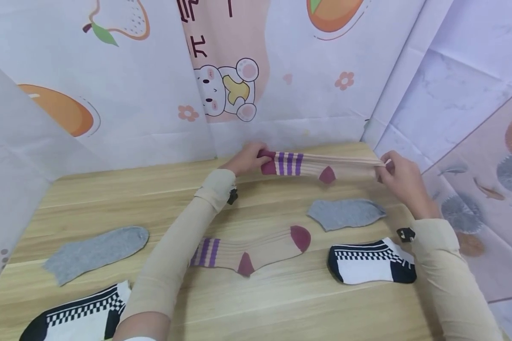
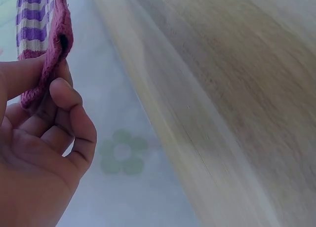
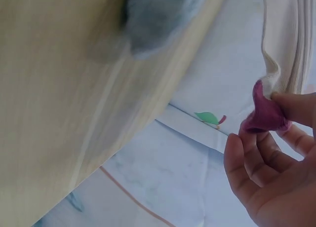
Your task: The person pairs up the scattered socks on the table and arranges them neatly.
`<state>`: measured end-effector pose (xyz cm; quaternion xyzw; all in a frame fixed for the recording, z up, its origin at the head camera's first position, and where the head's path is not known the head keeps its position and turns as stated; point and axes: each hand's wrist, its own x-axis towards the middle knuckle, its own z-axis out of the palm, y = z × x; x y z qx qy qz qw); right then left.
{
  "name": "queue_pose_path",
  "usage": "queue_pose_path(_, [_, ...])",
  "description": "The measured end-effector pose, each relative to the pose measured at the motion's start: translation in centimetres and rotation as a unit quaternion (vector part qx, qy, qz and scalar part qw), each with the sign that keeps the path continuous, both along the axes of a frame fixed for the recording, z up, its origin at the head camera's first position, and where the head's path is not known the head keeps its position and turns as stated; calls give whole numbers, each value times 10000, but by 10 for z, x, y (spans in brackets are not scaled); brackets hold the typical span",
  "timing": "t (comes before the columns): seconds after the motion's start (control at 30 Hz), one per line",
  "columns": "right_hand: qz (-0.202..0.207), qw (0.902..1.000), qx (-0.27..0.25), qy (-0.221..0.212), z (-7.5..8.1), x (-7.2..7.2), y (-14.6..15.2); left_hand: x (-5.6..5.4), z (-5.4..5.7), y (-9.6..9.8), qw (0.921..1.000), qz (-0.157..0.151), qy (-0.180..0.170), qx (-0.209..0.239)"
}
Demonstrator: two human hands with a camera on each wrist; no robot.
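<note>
A beige sock (image 1: 309,166) with purple stripes and maroon heel is stretched between both hands over the back of the table. My left hand (image 1: 248,158) pinches its maroon cuff (image 2: 58,44), thumb on one side and fingers on the other. At the other end my right hand (image 1: 398,177) grips the maroon toe (image 3: 266,113) between thumb and fingers. A matching beige sock (image 1: 269,248) lies flat on the table in front, its cuff end partly hidden behind the left forearm. Just below the stretched sock lies a grey sock (image 1: 345,214).
Another grey sock (image 1: 98,251) lies at the left of the wooden table (image 1: 247,308). One black-and-white checkered sock (image 1: 367,263) is at the right, its like (image 1: 78,315) at the front left. A printed sheet (image 1: 145,94) hangs behind the table's back edge.
</note>
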<state>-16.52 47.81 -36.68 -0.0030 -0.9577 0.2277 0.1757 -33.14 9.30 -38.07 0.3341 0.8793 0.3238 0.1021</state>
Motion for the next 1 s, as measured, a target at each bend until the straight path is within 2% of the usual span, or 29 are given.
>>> queue_pose_path(0.1, [48,10000,-71,-29,-1,4,-4,4,1,-8,10000,29,-25,-50])
queue_pose_path(0.37, [84,9997,-195,-130,-3,12,-12,16,5,-30,9998,64,179,-20])
queue_pose_path(0.57, [152,9995,-262,-29,8,18,-19,31,9,-46,9985,408,41,373])
queue_pose_path(0.8, [488,9986,-197,82,19,20,-31,54,9,-64,9949,658,2,760])
queue_pose_path(1.0, [607,9980,-189,5,22,23,-40,66,4,-73,9961,624,242,582])
